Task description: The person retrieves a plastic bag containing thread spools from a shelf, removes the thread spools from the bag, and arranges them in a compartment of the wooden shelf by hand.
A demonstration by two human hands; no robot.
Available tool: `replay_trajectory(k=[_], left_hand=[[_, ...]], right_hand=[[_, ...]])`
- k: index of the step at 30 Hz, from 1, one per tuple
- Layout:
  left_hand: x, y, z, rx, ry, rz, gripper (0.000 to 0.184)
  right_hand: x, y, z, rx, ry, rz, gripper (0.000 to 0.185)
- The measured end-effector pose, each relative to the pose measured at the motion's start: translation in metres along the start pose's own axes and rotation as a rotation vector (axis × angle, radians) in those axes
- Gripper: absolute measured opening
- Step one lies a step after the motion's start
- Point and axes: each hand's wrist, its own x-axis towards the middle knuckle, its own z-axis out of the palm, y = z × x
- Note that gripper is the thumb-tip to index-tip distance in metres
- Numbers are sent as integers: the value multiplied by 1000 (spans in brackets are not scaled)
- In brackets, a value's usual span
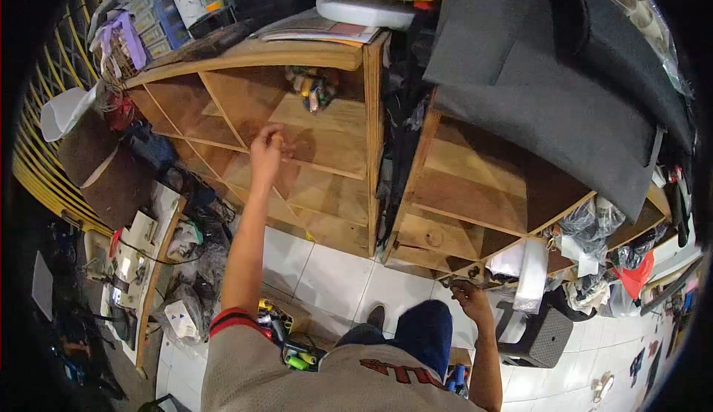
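My left hand (269,154) reaches forward to a wooden shelf unit (364,57), in front of an upper compartment. Its fingers are curled, with a small orange-brown spot between them that is too small to name. Deeper in that compartment sits a cluster of small colourful items (315,90), perhaps thread spools. Low on the right, my right hand (473,302) is by the bottom edge of a second wooden shelf unit (434,211). Those fingers are bent inward, near a small dark object (469,271); what they hold, if anything, is unclear.
Dark grey sheet material (535,93) drapes over the right shelf unit. A box of colourful spools (297,345) stands on the tiled floor (334,278) beside my legs. A grey plastic stool (538,334) is at right, a sewing machine (134,245) at left. Plastic bags (590,223) fill shelves at right.
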Motion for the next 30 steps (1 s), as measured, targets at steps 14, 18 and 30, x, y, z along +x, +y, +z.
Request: replay_trajectory(k=[14, 18, 30], left_hand=[[7, -2, 45, -226, 212, 103, 18], [-14, -7, 48, -240, 232, 97, 18], [1, -42, -15, -260, 112, -33, 22]], right_hand=[[78, -76, 6, 52, -430, -179, 28], [89, -141, 23, 32, -497, -372, 32], [236, -389, 156, 71, 114, -921, 43]])
